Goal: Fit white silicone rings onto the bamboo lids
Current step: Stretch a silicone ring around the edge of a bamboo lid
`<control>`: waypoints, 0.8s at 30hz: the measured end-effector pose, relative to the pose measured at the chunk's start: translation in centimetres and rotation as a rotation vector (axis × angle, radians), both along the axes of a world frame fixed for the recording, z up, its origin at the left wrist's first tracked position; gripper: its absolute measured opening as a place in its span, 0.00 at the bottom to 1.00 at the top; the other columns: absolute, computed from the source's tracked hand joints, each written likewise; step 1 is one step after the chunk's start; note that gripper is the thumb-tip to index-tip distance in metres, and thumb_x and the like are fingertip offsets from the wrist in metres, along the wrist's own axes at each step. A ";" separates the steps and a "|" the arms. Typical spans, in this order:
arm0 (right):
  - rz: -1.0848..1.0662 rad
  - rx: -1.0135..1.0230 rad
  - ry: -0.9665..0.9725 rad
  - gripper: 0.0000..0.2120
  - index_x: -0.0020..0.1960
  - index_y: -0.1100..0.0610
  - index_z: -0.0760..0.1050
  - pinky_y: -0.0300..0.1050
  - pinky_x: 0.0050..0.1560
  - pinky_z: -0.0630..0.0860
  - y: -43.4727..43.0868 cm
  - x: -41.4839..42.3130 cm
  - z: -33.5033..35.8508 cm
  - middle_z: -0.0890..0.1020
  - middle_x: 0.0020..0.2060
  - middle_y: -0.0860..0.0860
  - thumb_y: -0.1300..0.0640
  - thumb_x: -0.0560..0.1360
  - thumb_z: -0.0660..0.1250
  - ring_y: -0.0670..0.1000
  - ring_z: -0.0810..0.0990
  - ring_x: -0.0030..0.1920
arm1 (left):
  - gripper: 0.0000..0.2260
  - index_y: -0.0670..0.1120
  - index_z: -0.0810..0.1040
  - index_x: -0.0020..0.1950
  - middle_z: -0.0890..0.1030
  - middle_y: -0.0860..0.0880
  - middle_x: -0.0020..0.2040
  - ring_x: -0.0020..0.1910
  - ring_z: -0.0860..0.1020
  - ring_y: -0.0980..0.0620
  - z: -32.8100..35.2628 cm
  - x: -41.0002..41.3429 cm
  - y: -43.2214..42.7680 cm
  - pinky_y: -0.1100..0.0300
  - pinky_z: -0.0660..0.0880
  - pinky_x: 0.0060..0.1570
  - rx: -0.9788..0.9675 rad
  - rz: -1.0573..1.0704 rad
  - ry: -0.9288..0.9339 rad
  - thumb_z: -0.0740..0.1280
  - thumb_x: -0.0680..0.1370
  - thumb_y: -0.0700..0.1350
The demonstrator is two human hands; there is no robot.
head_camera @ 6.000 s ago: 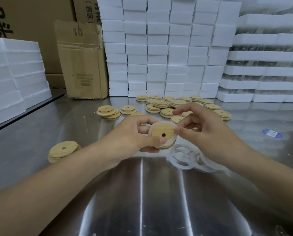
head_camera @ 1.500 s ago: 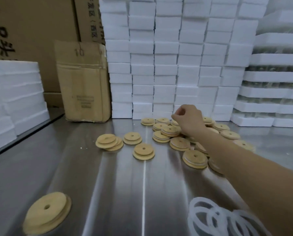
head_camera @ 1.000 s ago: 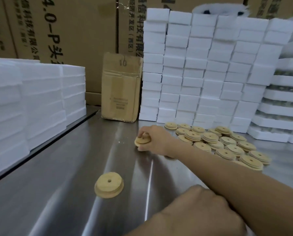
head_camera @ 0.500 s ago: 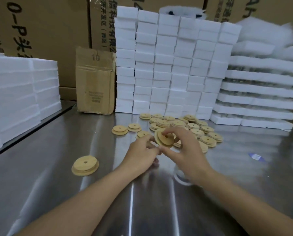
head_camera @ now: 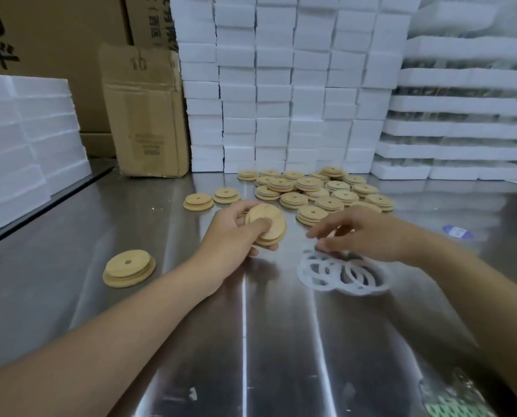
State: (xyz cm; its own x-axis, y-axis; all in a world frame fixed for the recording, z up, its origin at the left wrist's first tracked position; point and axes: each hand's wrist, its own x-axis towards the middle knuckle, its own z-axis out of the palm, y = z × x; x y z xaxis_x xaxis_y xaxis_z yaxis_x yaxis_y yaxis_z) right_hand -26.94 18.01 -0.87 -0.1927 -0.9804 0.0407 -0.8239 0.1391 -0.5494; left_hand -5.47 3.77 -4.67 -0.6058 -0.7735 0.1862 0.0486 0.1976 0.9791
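My left hand (head_camera: 231, 233) grips a round bamboo lid (head_camera: 267, 222) above the steel table, thumb across its face. My right hand (head_camera: 362, 233) hovers over a pile of white silicone rings (head_camera: 344, 273); its fingers reach down to the pile's far edge, and whether they pinch a ring I cannot tell. Several more bamboo lids (head_camera: 317, 191) lie spread at the back of the table. One lid (head_camera: 129, 267) sits alone at the left.
The steel table (head_camera: 245, 341) is backed by stacked white foam blocks (head_camera: 281, 85) and a cardboard box (head_camera: 144, 115). More foam slabs (head_camera: 25, 139) stand at the left, foam trays (head_camera: 461, 115) at the right. A blue sticker (head_camera: 457, 231) lies at the right.
Half a second ago both hands held the lid together. Now the left hand alone holds it and the right hand has dropped to the ring pile.
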 end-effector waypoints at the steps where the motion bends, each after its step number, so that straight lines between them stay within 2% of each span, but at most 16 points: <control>1: 0.017 0.036 0.010 0.06 0.54 0.41 0.87 0.39 0.53 0.80 -0.1 0.1 -0.2 0.87 0.50 0.40 0.50 0.78 0.76 0.45 0.84 0.50 | 0.09 0.52 0.82 0.60 0.90 0.49 0.47 0.42 0.89 0.44 -0.1 -0.1 0.0 0.57 0.74 0.36 -0.005 -0.008 -0.006 0.70 0.82 0.40; 5: 0.022 0.036 -0.004 0.02 0.46 0.51 0.86 0.47 0.54 0.82 -0.4 0.5 -0.6 0.88 0.46 0.48 0.57 0.78 0.76 0.53 0.86 0.49 | 0.09 0.54 0.82 0.59 0.90 0.50 0.47 0.42 0.90 0.44 -0.1 -0.1 -0.1 0.55 0.74 0.37 -0.015 -0.016 -0.010 0.70 0.82 0.41; 9: 0.018 0.038 -0.092 0.03 0.48 0.56 0.83 0.44 0.48 0.80 -0.2 0.9 -0.6 0.87 0.44 0.51 0.60 0.81 0.72 0.51 0.83 0.43 | 0.09 0.54 0.82 0.59 0.90 0.50 0.48 0.43 0.90 0.44 -0.3 -0.1 -0.3 0.55 0.75 0.37 -0.018 -0.016 -0.004 0.70 0.82 0.41; 12: 0.020 -0.152 -0.250 0.01 0.51 0.58 0.82 0.42 0.51 0.78 -0.3 1.5 -0.4 0.85 0.43 0.54 0.61 0.81 0.72 0.47 0.81 0.44 | 0.10 0.54 0.81 0.61 0.90 0.49 0.50 0.44 0.90 0.44 -0.4 -0.1 -0.3 0.54 0.75 0.38 -0.004 -0.029 -0.002 0.70 0.83 0.41; 15: 0.047 -0.343 -0.340 0.04 0.54 0.55 0.84 0.43 0.57 0.79 -0.7 2.2 -0.3 0.85 0.48 0.60 0.61 0.80 0.74 0.50 0.83 0.49 | 0.11 0.56 0.81 0.64 0.89 0.47 0.51 0.47 0.89 0.46 -0.4 -0.2 -0.4 0.55 0.78 0.38 -0.016 -0.033 -0.035 0.67 0.85 0.42; 17: 0.058 -0.428 -0.338 0.05 0.53 0.54 0.84 0.44 0.56 0.79 -0.9 2.9 -0.5 0.86 0.46 0.57 0.62 0.79 0.74 0.53 0.83 0.48 | 0.12 0.60 0.81 0.63 0.87 0.49 0.50 0.47 0.86 0.49 -0.4 -0.1 -0.4 0.57 0.80 0.38 -0.054 -0.021 -0.074 0.66 0.85 0.44; 20: 0.054 -0.516 -0.293 0.05 0.52 0.56 0.84 0.35 0.49 0.77 -1.2 3.6 -1.1 0.86 0.43 0.47 0.64 0.78 0.75 0.45 0.83 0.45 | 0.13 0.60 0.81 0.67 0.87 0.48 0.55 0.55 0.86 0.43 -0.2 -0.1 -0.1 0.59 0.77 0.39 -0.092 -0.048 -0.120 0.63 0.87 0.47; 22: 0.055 -0.540 -0.284 0.06 0.52 0.57 0.83 0.34 0.48 0.76 -1.5 4.1 -1.6 0.86 0.43 0.46 0.65 0.77 0.76 0.43 0.83 0.45 | 0.11 0.59 0.82 0.65 0.87 0.47 0.56 0.57 0.86 0.39 -0.2 -0.1 0.1 0.59 0.74 0.39 -0.085 -0.083 -0.121 0.63 0.87 0.52; 24: 0.054 -0.562 -0.294 0.07 0.53 0.59 0.83 0.37 0.49 0.78 -1.7 4.6 -2.0 0.86 0.44 0.48 0.66 0.77 0.76 0.46 0.84 0.46 | 0.12 0.60 0.83 0.63 0.89 0.48 0.54 0.52 0.87 0.46 -0.1 0.1 0.2 0.60 0.74 0.41 -0.081 -0.130 -0.114 0.67 0.82 0.58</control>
State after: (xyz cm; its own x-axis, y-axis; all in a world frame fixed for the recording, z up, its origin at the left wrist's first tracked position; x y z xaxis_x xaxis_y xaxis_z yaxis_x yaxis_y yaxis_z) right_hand -22.35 16.34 -2.85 -0.2248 -0.8332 0.5051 -0.6255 -0.2741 -0.7305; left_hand -5.34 4.02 -4.78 -0.7204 -0.6726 0.1691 -0.0314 0.2752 0.9609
